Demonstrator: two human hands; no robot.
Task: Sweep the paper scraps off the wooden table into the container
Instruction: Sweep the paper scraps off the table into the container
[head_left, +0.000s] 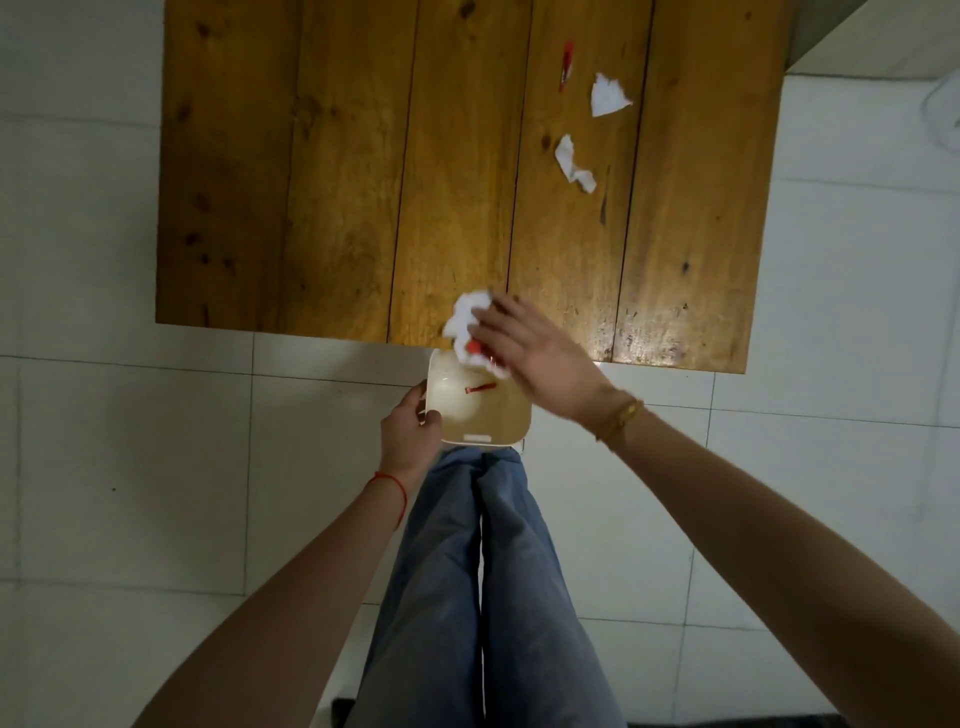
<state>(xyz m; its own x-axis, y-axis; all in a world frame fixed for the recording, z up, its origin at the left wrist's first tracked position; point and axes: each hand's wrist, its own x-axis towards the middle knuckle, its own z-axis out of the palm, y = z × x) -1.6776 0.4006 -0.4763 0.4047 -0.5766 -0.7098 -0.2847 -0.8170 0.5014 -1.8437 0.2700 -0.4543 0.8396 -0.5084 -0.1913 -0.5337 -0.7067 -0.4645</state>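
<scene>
My left hand (408, 428) grips the left rim of a square white container (511, 421), held just below the near edge of the wooden table (337, 182). A red scrap (480, 388) lies inside the container. My right hand (535, 353) lies flat, fingers apart, at the table's edge, pushing a bunch of white and red paper scraps (465, 319) that hangs over the container's far rim. Farther back on the table lie two white scraps (609, 95) (573, 163) and a thin red scrap (567, 65).
The table stands on a pale tiled floor (130, 441). My legs in blue jeans (483, 571) are directly below the container. A light cabinet corner (831, 41) and a white object (943, 111) sit at the far right.
</scene>
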